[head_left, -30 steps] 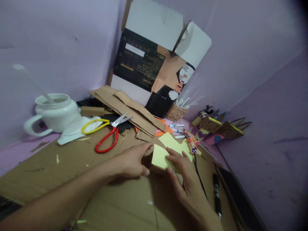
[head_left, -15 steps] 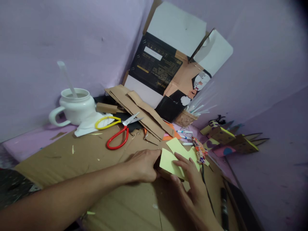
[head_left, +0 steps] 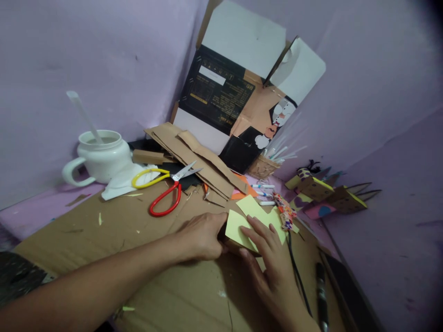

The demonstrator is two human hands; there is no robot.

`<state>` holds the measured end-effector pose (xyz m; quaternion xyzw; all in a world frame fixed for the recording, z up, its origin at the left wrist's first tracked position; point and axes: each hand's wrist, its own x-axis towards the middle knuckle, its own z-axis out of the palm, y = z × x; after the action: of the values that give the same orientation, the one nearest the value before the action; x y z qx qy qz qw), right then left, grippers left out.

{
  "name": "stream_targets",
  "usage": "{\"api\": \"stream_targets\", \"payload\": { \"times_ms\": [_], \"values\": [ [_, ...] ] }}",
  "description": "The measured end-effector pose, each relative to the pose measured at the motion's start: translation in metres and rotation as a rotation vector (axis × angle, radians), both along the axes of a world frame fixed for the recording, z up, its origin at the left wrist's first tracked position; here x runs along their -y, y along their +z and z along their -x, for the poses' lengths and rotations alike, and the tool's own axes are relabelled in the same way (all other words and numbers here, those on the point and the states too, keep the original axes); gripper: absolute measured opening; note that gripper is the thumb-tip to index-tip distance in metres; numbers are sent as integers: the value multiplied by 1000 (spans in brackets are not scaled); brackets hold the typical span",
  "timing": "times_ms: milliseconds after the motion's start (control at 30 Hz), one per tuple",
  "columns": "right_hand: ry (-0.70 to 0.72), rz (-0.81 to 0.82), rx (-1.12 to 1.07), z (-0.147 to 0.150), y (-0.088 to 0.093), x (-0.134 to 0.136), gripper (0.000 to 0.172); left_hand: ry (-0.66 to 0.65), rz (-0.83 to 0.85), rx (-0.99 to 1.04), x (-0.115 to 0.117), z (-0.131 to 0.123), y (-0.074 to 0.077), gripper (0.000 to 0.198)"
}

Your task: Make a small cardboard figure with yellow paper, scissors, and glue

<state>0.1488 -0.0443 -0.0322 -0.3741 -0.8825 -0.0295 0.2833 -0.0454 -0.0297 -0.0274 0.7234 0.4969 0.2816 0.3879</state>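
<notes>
My left hand (head_left: 204,236) is closed around the left end of a small brown cardboard piece (head_left: 238,248), which looks box-like; its underside is hidden. On top of it lies a pale yellow paper (head_left: 236,227). My right hand (head_left: 272,253) has its fingers spread and resting on the yellow paper, with the thumb near the cardboard's front side. Just behind, more yellow paper (head_left: 250,204) lies on the work surface. A pair of scissors (head_left: 178,177) with one yellow and one red handle lies with its blades apart, beyond my left hand.
A brown cardboard sheet (head_left: 180,286) covers the table. At the back stand a white mug (head_left: 104,159) with a straw, cardboard strips (head_left: 204,161), an unfolded printed box (head_left: 221,92) and a holder of white sticks (head_left: 265,166). A patterned glue-gun-like tool (head_left: 284,211) with a black cord and a black pen (head_left: 321,295) lie right.
The view has shifted slightly, so most things sit a little further left. Both hands keep nearly the same pose on the cardboard piece and yellow paper.
</notes>
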Motion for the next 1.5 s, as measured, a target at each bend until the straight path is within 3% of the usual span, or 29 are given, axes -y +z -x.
{"api": "stream_targets", "payload": {
  "times_ms": [233,367,433,500,567,633,767,933,1133,1300,1433,1500],
  "values": [
    [17,-64,48,-4,-8,-4,40,-72,-17,-29,-3,2,-1,51],
    [20,-67,62,-5,-11,-5,44,-100,-81,42,-6,10,8,56],
    [16,-73,63,-5,-12,-5,45,19,-210,33,-5,13,17,58],
    [11,-82,60,-5,-12,-5,46,91,-442,-47,-1,12,27,58],
    [-1,-84,70,-5,-12,-4,47,-15,-653,-189,5,8,34,57],
    [-21,-78,100,-4,-11,-4,49,-156,-734,-357,10,2,34,56],
    [-45,-74,151,-6,-8,-5,50,-223,-732,-609,11,-6,17,53],
    [1,-34,172,-9,-7,-6,46,-156,-802,-659,6,-7,-1,47],
    [21,62,-19,-6,-10,-8,50,-152,-711,-538,6,-7,-4,51],
    [41,78,-174,-3,-9,-5,63,-179,-616,-322,7,-1,-1,70],
    [48,114,-281,-8,-5,0,77,-89,-539,-264,5,4,1,87],
    [24,172,-379,-11,-2,1,79,-10,-416,-226,2,6,1,90]
  ]
}}
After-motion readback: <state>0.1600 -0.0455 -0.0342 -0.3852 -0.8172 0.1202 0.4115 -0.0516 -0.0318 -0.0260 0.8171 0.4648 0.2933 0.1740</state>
